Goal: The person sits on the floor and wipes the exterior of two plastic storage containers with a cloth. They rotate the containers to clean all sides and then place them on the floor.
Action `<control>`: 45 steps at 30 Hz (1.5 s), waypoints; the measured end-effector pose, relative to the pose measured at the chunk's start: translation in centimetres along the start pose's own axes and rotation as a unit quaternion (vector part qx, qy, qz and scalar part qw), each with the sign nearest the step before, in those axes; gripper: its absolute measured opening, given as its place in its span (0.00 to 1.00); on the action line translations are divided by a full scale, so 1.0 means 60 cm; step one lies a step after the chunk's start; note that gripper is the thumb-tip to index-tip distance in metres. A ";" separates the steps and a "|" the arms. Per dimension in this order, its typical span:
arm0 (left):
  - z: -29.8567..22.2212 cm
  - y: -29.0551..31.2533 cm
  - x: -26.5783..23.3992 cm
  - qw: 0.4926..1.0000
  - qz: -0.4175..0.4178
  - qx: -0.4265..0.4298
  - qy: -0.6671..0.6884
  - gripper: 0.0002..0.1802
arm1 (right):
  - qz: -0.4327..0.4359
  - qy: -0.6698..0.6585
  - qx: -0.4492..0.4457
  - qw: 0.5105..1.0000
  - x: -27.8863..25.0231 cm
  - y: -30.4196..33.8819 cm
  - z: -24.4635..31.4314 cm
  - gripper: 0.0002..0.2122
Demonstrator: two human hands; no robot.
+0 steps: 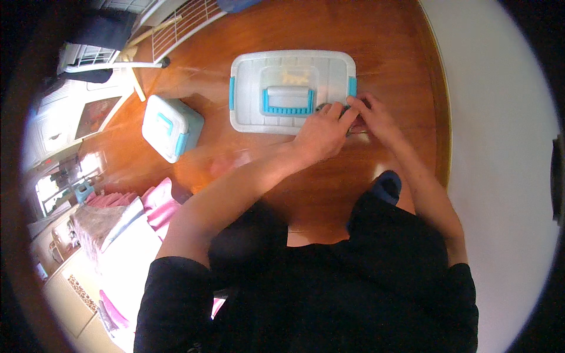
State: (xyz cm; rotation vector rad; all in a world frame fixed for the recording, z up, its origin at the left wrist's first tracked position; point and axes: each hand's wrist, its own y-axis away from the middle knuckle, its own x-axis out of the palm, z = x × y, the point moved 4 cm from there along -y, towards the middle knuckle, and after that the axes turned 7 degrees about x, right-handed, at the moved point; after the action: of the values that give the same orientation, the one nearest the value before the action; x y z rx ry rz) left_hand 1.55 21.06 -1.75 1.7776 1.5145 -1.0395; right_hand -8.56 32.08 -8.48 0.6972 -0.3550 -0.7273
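Both hands meet at the near right corner of a translucent storage box on the wooden floor.
The left hand [322, 132] reaches over the box's near edge, and the right hand [375, 116] sits just beside it, below the right blue latch [352, 86]; fingers are bent around a small dark object [321, 107], mostly hidden, so I cannot tell which hand grips it. The storage box [247, 91] lies lid up, its blue carrying handle [288, 110] folded flat. A smaller lidded box [162, 126] stands to its left on the floor [388, 35], well apart from the hands.
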 end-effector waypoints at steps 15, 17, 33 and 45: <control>0.190 0.231 -0.192 0.975 0.163 -0.115 -0.097 0.17 | -0.047 0.059 -0.055 0.996 0.014 0.016 0.020 0.27; 0.161 0.200 -0.180 0.984 0.149 -0.087 -0.036 0.17 | -0.031 0.053 -0.038 0.997 0.011 0.014 0.019 0.26; -0.016 0.025 -0.001 0.993 0.047 0.073 -0.076 0.34 | 0.000 -0.012 -0.038 0.999 0.005 0.002 -0.003 0.23; 0.023 0.155 -0.103 0.892 0.350 -0.161 0.238 0.15 | 0.026 -0.011 0.004 1.000 0.008 0.000 -0.007 0.32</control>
State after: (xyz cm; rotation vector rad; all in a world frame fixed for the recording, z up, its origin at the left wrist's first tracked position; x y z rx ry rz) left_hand 10.04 14.84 2.23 2.1549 1.0395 0.0099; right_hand -7.97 31.93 -8.76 0.6861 -0.3947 -0.6837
